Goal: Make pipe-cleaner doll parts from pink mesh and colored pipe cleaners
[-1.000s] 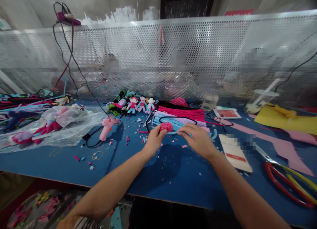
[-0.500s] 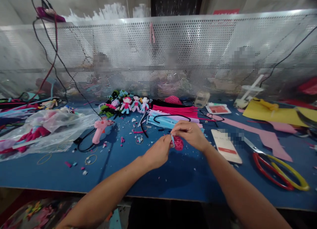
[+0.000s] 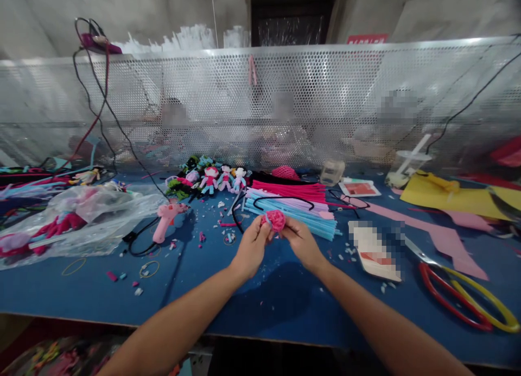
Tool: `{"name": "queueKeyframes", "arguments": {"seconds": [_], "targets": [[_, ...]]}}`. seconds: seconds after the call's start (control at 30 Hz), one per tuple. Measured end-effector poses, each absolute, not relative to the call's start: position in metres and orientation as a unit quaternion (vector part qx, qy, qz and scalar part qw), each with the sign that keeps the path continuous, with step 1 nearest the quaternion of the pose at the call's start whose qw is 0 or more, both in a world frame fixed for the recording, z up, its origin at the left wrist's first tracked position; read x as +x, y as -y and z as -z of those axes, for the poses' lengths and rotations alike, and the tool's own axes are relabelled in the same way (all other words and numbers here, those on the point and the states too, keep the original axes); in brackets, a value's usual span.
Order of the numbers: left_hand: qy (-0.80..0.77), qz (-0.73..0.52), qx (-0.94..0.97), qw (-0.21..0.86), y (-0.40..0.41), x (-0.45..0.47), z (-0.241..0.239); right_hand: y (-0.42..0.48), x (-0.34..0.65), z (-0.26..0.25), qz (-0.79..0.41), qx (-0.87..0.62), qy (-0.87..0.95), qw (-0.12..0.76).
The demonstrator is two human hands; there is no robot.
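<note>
Your two hands meet at the middle of the frame, just above the tabletop (image 3: 187, 303), with a pink ball (image 3: 275, 220) between them. Your left hand (image 3: 249, 251) pinches it at its left edge, and your right hand (image 3: 303, 247) pinches it at its right edge, fingers curled in on both sides. A light blue bit shows at the ball's left; the fingertips behind it are hidden from you.

Just beyond your hands, light blue sticks (image 3: 303, 222) lie in a bundle, with bright pink sticks (image 3: 288, 190) behind them. A black cord (image 3: 285, 209) curves over the blue ones. Left of these, near the centre of the frame, you have small dolls (image 3: 210, 180) in a row, touching a dark green heap.

At centre left, a pink glue gun (image 3: 163, 222) lies by a loop of black cable, and further left a clear plastic bag (image 3: 112, 216) covers pink and purple pieces. Small scraps (image 3: 112, 276) and a thin ring (image 3: 150, 269) lie in the lower left part of the tabletop.

To the right of your hands is a phone (image 3: 378, 262), partly pixelated, then scissors (image 3: 474, 300) with one red and one yellow handle. Above them in the frame run a pink strip (image 3: 443, 240) and a yellow sheet (image 3: 427, 198), beside a clear cup (image 3: 407, 163) with a straw. A perforated metal screen (image 3: 211, 94) spans the frame behind everything.
</note>
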State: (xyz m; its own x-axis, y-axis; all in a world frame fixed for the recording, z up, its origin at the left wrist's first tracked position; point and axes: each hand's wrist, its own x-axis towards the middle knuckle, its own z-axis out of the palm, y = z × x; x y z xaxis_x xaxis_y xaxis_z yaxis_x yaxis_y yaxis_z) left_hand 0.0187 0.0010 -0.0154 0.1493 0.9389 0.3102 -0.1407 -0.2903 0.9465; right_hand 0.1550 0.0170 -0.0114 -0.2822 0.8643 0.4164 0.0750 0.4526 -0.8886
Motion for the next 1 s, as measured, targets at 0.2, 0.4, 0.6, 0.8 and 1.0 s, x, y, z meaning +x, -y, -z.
{"name": "queueKeyframes", "arguments": {"seconds": [0.2,0.4,0.6,0.8,1.0], "targets": [[-0.437,-0.515,0.693,0.251,-0.002,0.009,0.017,-0.007,0.148,0.014,-0.428,-0.314,0.692,0.489],[-0.431,-0.494,0.755,0.017,-0.003,0.006,0.021,-0.001,0.138,0.018,-0.496,-0.316,0.621,0.519],[-0.435,-0.487,0.755,-0.066,-0.003,0.006,0.023,0.001,0.130,0.021,-0.614,-0.282,0.481,0.559],[-0.422,-0.442,0.773,-0.168,-0.006,-0.002,0.013,0.004,0.127,0.018,-0.579,-0.342,0.505,0.541],[-0.477,-0.417,0.754,-0.174,-0.011,-0.009,0.008,0.011,0.142,0.006,-0.310,-0.419,0.748,0.412]]}}
